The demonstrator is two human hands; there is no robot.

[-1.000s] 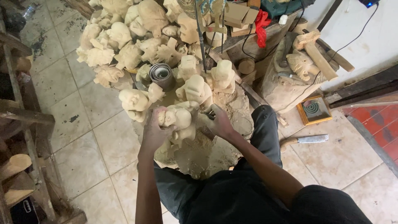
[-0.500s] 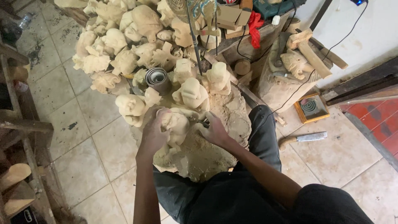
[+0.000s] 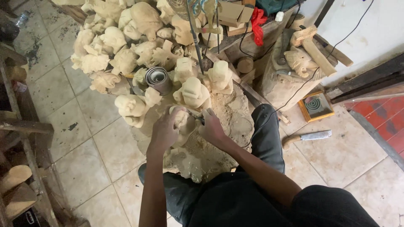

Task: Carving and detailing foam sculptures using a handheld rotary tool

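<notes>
Fingers of the left hand [image 3: 165,130] wrapped the pale wooden carving [image 3: 182,119] over the lap, while the right hand [image 3: 212,128], just beside it, seemingly pinched a small dark tool [image 3: 197,117] against its right face.

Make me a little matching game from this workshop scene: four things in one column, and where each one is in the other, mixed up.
Things:
1. pale wooden carving
2. roll of sandpaper
3. knife
4. red cloth

Places:
A. lying on the floor tiles to the person's right
B. hanging at the bench near the top of the view
C. gripped in the left hand, with the right hand working at it
D. standing among the piled unfinished figures

Pairs: 1-C, 2-D, 3-A, 4-B
</notes>
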